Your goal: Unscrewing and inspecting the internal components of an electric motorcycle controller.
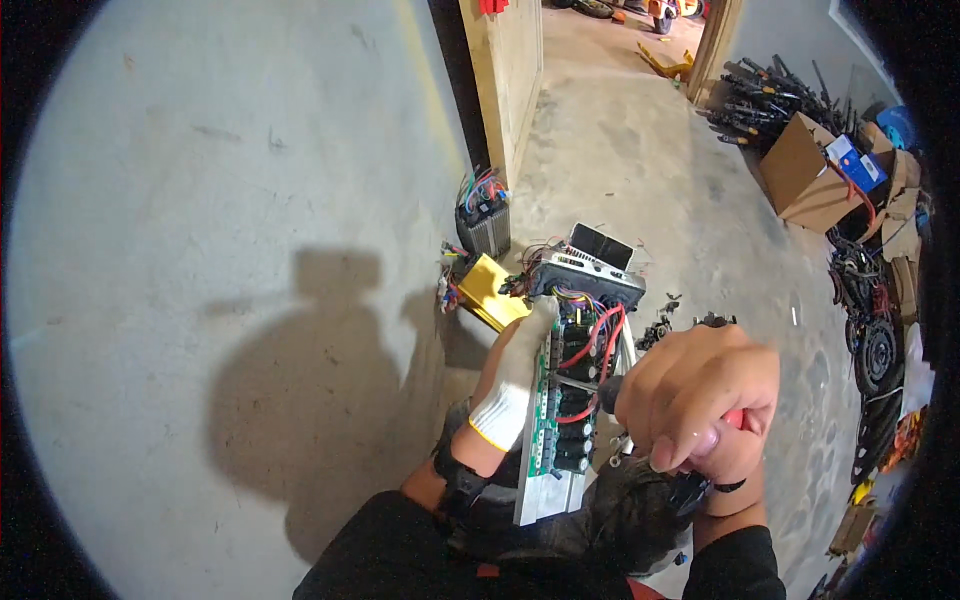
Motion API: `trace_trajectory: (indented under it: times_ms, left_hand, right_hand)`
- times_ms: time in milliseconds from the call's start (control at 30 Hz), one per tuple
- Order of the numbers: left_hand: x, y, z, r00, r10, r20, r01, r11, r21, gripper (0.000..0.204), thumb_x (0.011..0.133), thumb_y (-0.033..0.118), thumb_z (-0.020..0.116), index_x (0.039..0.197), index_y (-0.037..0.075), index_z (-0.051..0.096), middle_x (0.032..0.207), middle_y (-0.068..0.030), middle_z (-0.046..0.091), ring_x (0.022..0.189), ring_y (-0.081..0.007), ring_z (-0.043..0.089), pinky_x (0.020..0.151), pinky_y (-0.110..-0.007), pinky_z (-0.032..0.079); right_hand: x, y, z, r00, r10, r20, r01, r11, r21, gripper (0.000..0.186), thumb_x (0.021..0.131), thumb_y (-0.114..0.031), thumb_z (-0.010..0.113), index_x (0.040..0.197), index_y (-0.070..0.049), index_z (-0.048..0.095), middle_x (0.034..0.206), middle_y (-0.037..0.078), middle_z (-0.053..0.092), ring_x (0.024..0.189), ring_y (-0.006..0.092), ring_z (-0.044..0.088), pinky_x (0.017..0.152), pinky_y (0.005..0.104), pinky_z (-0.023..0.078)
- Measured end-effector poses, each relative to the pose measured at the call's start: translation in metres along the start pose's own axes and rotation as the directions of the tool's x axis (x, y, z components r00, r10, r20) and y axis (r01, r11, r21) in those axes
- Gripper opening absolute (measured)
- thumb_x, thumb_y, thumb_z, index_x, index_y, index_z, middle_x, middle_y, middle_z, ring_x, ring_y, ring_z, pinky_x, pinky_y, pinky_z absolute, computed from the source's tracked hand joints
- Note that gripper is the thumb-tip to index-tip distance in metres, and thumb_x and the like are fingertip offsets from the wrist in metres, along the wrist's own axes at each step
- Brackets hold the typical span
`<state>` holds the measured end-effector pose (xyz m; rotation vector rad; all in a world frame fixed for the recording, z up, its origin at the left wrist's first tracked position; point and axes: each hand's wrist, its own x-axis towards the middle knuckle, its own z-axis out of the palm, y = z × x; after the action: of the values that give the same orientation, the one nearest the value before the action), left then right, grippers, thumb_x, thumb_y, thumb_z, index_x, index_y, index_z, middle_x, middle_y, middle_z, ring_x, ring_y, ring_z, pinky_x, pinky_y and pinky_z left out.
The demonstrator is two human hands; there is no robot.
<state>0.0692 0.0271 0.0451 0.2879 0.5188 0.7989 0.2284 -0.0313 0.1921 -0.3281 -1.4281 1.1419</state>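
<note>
My left hand (517,385), in a white glove, grips a long green circuit board (547,420) on a silver metal heat sink (550,498). Its fingertips are hidden by the board. Rows of black capacitors and thick red wires (610,345) run along the board. In my bare right hand (700,405), the fingers are wrapped around a screwdriver (607,392), with some red of its handle showing between them. The screwdriver's shaft points left at the middle of the board; whether its tip touches a screw is too small to tell.
Beyond the board stands a silver-and-black device (590,278) with a dark phone-like slab (602,246) on it. A yellow metal box (490,290) and a finned grey box (485,228) with wires sit by the wall. Cardboard boxes (800,175) and cables line the right side.
</note>
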Motion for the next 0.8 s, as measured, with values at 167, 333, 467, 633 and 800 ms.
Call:
trace_trajectory:
  times_ms: [167, 333, 467, 633, 800]
  left_hand:
    - [-0.002, 0.003, 0.001, 1.000, 0.004, -0.009, -0.004, 1.000, -0.025, 0.050, 0.115, 0.042, 0.041, 0.125, 0.001, 0.068, 0.103, -0.0112, 0.076, 0.082, -0.0192, 0.075, 0.075, -0.034, 0.063]
    - [0.000, 0.001, 0.007, 0.999, -0.002, -0.038, -0.001, 0.997, -0.074, 0.051, 0.115, 0.043, 0.041, 0.124, 0.001, 0.069, 0.101, -0.0116, 0.076, 0.078, -0.0202, 0.074, 0.071, -0.034, 0.063]
    - [0.000, -0.002, 0.012, 0.995, 0.074, -0.067, -0.080, 0.993, -0.086, 0.052, 0.114, 0.045, 0.041, 0.126, 0.001, 0.068, 0.100, -0.0122, 0.076, 0.076, -0.0219, 0.074, 0.068, -0.035, 0.063]
    - [-0.002, -0.004, 0.002, 1.000, 0.022, -0.018, -0.023, 0.998, -0.053, 0.053, 0.115, 0.045, 0.040, 0.125, 0.001, 0.068, 0.101, -0.0116, 0.076, 0.078, -0.0207, 0.074, 0.070, -0.034, 0.062]
    - [-0.002, -0.005, -0.003, 1.000, 0.001, -0.010, -0.002, 0.999, -0.048, 0.055, 0.115, 0.046, 0.039, 0.124, 0.001, 0.069, 0.101, -0.0111, 0.076, 0.081, -0.0194, 0.074, 0.071, -0.034, 0.062]
  right_hand:
    - [-0.008, 0.006, 0.011, 0.949, 0.067, -0.308, -0.069, 0.998, 0.007, 0.011, 0.102, -0.006, 0.058, 0.097, 0.002, 0.063, 0.078, 0.013, 0.068, 0.055, 0.0156, 0.059, 0.052, 0.0319, 0.051]
    - [-0.006, 0.020, 0.024, 0.789, -0.059, -0.612, -0.012, 0.994, -0.111, 0.017, 0.109, -0.012, 0.047, 0.103, 0.001, 0.057, 0.067, 0.005, 0.053, 0.050, 0.0116, 0.050, 0.047, 0.0303, 0.045]
    - [-0.012, 0.016, 0.025, 0.793, -0.096, -0.601, -0.058, 0.971, -0.232, 0.021, 0.110, -0.016, 0.048, 0.108, 0.002, 0.057, 0.068, 0.006, 0.057, 0.051, 0.0120, 0.053, 0.049, 0.0299, 0.047]
    - [-0.006, 0.013, 0.020, 0.894, 0.033, -0.447, -0.142, 0.967, -0.213, 0.034, 0.110, -0.029, 0.054, 0.117, 0.004, 0.057, 0.073, 0.007, 0.061, 0.060, 0.0121, 0.058, 0.058, 0.0280, 0.049]
    - [-0.006, 0.015, 0.006, 0.949, 0.045, -0.312, -0.109, 0.976, -0.191, 0.046, 0.109, -0.043, 0.050, 0.116, 0.002, 0.056, 0.095, 0.012, 0.063, 0.081, 0.0183, 0.062, 0.076, 0.0332, 0.050]
